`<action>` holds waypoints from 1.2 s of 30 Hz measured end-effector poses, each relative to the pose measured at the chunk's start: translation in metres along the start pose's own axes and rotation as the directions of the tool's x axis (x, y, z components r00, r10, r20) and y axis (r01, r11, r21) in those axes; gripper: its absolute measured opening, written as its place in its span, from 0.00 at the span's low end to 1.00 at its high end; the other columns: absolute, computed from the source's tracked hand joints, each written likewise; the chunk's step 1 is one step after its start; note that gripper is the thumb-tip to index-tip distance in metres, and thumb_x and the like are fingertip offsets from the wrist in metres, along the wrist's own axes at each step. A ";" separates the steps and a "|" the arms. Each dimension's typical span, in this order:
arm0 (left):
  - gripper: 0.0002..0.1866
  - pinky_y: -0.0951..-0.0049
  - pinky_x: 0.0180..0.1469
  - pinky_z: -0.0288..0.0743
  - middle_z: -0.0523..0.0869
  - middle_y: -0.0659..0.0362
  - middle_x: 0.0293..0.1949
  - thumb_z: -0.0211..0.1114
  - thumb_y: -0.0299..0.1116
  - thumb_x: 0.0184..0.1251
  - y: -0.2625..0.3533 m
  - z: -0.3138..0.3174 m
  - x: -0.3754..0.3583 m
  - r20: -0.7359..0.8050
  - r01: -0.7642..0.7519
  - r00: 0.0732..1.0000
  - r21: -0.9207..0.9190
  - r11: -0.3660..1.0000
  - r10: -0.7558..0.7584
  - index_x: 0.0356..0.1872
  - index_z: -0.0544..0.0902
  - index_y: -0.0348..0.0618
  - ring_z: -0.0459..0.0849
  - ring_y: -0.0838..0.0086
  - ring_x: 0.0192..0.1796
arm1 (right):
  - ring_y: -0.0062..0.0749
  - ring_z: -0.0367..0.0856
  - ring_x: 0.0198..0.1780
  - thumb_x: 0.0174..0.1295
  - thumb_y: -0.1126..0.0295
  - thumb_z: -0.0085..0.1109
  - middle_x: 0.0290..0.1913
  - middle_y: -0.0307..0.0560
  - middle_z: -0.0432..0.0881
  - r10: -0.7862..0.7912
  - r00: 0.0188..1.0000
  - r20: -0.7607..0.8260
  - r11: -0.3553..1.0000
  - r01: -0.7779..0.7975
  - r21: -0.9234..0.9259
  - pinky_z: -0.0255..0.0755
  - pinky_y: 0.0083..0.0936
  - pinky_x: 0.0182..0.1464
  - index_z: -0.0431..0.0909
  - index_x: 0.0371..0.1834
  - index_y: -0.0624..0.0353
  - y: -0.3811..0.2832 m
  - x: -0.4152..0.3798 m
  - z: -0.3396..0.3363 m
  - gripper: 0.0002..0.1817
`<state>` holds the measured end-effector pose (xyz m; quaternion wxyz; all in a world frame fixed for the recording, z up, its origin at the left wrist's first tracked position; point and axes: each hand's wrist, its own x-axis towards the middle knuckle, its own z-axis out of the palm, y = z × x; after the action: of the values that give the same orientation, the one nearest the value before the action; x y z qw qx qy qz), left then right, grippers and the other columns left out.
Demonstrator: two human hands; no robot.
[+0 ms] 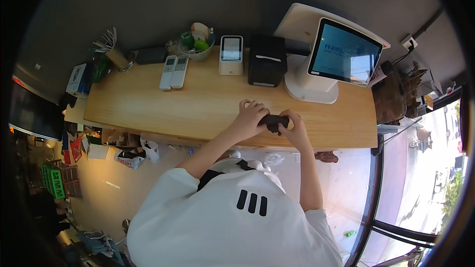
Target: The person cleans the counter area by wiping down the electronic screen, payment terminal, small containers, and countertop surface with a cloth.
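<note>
Between my two hands, over the front edge of the wooden counter [213,113], is a small dark, crumpled, cloth-like bundle [275,123]. My left hand [251,116] grips its left end with the fingers curled. At the other end, my right hand [295,129] pinches it between thumb and fingers. What the bundle is exactly I cannot make out. Behind my hands stand a black receipt printer [267,66] and a white point-of-sale terminal [316,81] with its screen lit.
Two white remote controls [174,72] lie on the counter, left of a small white payment device [231,55]. Farther left are a bowl of small items [200,52] and a holder with straws [118,58]. Bags [130,158] and boxes lie on the floor; a glass door [396,183] is at right.
</note>
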<state>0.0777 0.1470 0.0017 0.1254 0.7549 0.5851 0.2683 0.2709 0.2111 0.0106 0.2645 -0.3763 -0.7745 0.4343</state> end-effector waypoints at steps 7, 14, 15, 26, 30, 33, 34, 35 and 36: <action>0.17 0.54 0.58 0.57 0.78 0.56 0.43 0.69 0.30 0.53 -0.054 -0.061 -0.011 -0.320 0.412 0.904 0.479 0.775 -0.283 0.46 0.79 0.44 0.76 0.62 0.50 | 0.47 0.70 0.60 0.55 0.73 0.64 0.56 0.50 0.76 -0.391 0.917 0.080 0.891 0.399 -0.217 0.60 0.40 0.64 0.75 0.50 0.58 -0.017 0.011 0.000 0.18; 0.18 0.52 0.54 0.60 0.79 0.54 0.44 0.59 0.29 0.61 -0.074 -0.006 -0.049 -0.258 0.563 0.816 0.558 0.610 -0.517 0.54 0.78 0.39 0.77 0.62 0.49 | 0.48 0.72 0.58 0.57 0.73 0.62 0.54 0.52 0.77 -0.267 0.953 0.143 0.962 0.273 -0.023 0.66 0.39 0.60 0.78 0.46 0.58 0.034 -0.022 -0.012 0.13; 0.19 0.51 0.55 0.60 0.78 0.54 0.45 0.59 0.30 0.60 -0.041 0.012 -0.037 -0.229 0.517 0.855 0.443 0.732 -0.465 0.54 0.78 0.39 0.77 0.62 0.50 | 0.47 0.74 0.56 0.57 0.75 0.61 0.51 0.52 0.79 -0.264 0.961 0.083 0.964 0.262 0.033 0.67 0.37 0.58 0.78 0.45 0.59 0.034 -0.026 -0.019 0.12; 0.19 0.54 0.52 0.62 0.79 0.54 0.39 0.58 0.34 0.64 0.058 0.022 -0.053 -0.507 0.767 0.641 0.390 0.510 -0.576 0.56 0.77 0.41 0.79 0.62 0.43 | 0.34 0.79 0.48 0.62 0.79 0.56 0.42 0.48 0.81 -0.111 0.958 -0.262 0.971 0.161 0.177 0.70 0.28 0.54 0.78 0.44 0.65 0.054 -0.079 -0.121 0.08; 0.19 0.54 0.51 0.62 0.79 0.51 0.41 0.59 0.34 0.64 0.015 0.024 -0.079 -0.567 0.885 0.454 0.375 0.275 -0.687 0.55 0.78 0.38 0.80 0.60 0.40 | 0.33 0.79 0.45 0.64 0.76 0.56 0.41 0.46 0.81 -0.108 0.974 -0.198 0.969 0.148 0.200 0.71 0.27 0.51 0.77 0.42 0.65 0.076 -0.101 -0.119 0.07; 0.18 0.55 0.51 0.62 0.80 0.51 0.40 0.58 0.34 0.65 -0.012 -0.007 -0.084 -0.694 0.942 0.322 0.164 0.294 -0.644 0.53 0.79 0.38 0.81 0.60 0.40 | 0.31 0.80 0.45 0.64 0.76 0.55 0.40 0.44 0.82 -0.062 0.983 -0.174 0.974 0.097 0.203 0.72 0.26 0.49 0.78 0.42 0.64 0.075 -0.117 -0.122 0.06; 0.18 0.55 0.51 0.62 0.80 0.51 0.40 0.58 0.34 0.65 -0.016 -0.021 -0.080 -0.701 0.943 0.316 0.161 0.291 -0.639 0.53 0.79 0.38 0.81 0.60 0.40 | 0.30 0.80 0.45 0.64 0.76 0.55 0.40 0.43 0.82 0.009 0.985 -0.170 0.973 0.030 0.228 0.72 0.25 0.49 0.78 0.42 0.63 0.073 -0.120 -0.123 0.06; 0.18 0.56 0.51 0.62 0.80 0.51 0.40 0.58 0.35 0.66 -0.018 -0.040 -0.075 -0.676 0.963 0.266 0.152 0.223 -0.687 0.53 0.79 0.38 0.81 0.60 0.40 | 0.28 0.80 0.45 0.65 0.76 0.54 0.40 0.43 0.82 0.005 0.987 -0.163 0.972 0.033 0.232 0.72 0.24 0.49 0.78 0.41 0.63 0.074 -0.122 -0.124 0.06; 0.17 0.56 0.51 0.62 0.80 0.51 0.39 0.57 0.35 0.66 -0.023 -0.056 -0.067 -0.650 0.976 0.217 0.147 0.159 -0.729 0.53 0.79 0.38 0.81 0.60 0.41 | 0.28 0.80 0.45 0.65 0.76 0.54 0.40 0.43 0.82 0.001 0.985 -0.170 0.971 0.040 0.235 0.72 0.24 0.49 0.78 0.41 0.63 0.077 -0.122 -0.122 0.06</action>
<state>0.0170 0.0832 0.0190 -0.0920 0.1828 0.9707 0.1262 0.4582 0.1963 -0.0081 0.3767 -0.3697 -0.6955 0.4876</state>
